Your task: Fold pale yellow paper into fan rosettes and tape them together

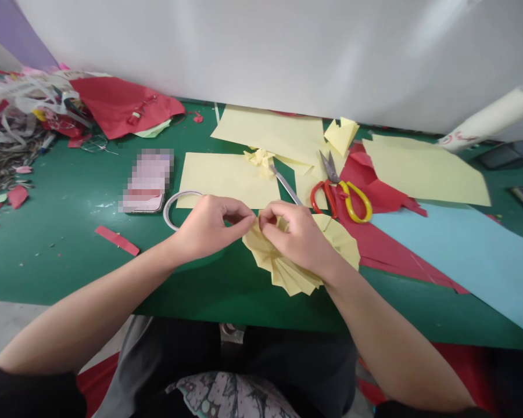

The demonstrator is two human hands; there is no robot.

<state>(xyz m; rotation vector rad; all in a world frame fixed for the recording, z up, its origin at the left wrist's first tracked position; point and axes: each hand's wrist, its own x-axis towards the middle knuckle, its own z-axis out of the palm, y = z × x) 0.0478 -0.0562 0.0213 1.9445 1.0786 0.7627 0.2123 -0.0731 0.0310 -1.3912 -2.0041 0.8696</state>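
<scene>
A pleated yellow paper rosette (296,277) lies near the front of the green table, partly under my right hand (296,235). That hand has its thumb and fingers pinched on the rosette's upper left edge. Right beside it, my left hand (213,226) is closed too, thumb and forefinger pressed together at the same edge; the exact spot they grip is small and hard to see. A roll of tape (168,216) lies just behind my left hand. Scissors with one red and one yellow handle (353,202) rest beyond the rosette.
Yellow paper sheets (224,180), red paper (392,249) and a blue sheet (466,249) cover much of the table. A thin metal tool (287,184) lies among them. At left are a phone (148,180), a red strip (117,240) and a cluttered heap (21,128).
</scene>
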